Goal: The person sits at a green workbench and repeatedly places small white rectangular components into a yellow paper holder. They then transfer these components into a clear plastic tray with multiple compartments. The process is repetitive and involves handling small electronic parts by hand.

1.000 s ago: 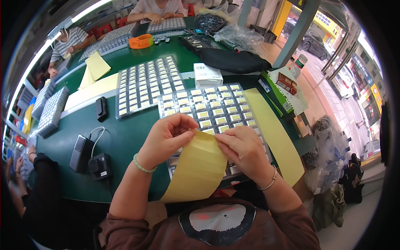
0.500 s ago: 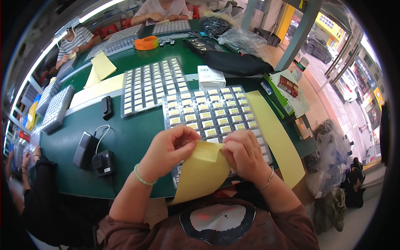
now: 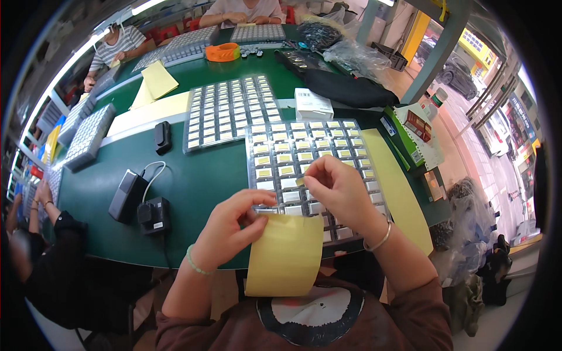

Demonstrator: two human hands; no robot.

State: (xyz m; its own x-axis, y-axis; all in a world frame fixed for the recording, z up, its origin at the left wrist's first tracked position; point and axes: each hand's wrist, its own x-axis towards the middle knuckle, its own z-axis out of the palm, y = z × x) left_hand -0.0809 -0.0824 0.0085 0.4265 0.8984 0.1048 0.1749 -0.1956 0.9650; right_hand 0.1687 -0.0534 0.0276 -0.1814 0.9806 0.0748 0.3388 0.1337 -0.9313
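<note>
Head view: left hand point(image 3: 231, 225) pinches the yellow sheet point(image 3: 285, 255) at the near table edge. Right hand point(image 3: 336, 187) pinches a small yellow label point(image 3: 300, 182) over the near tray point(image 3: 313, 169). Looks like the placing step; next needs an empty cell.

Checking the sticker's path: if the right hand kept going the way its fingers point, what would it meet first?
Probably the near compartment tray: the right hand hovers above it, its fingers pinching a small yellow piece and pointing left and down. Height above is unclear.
</note>
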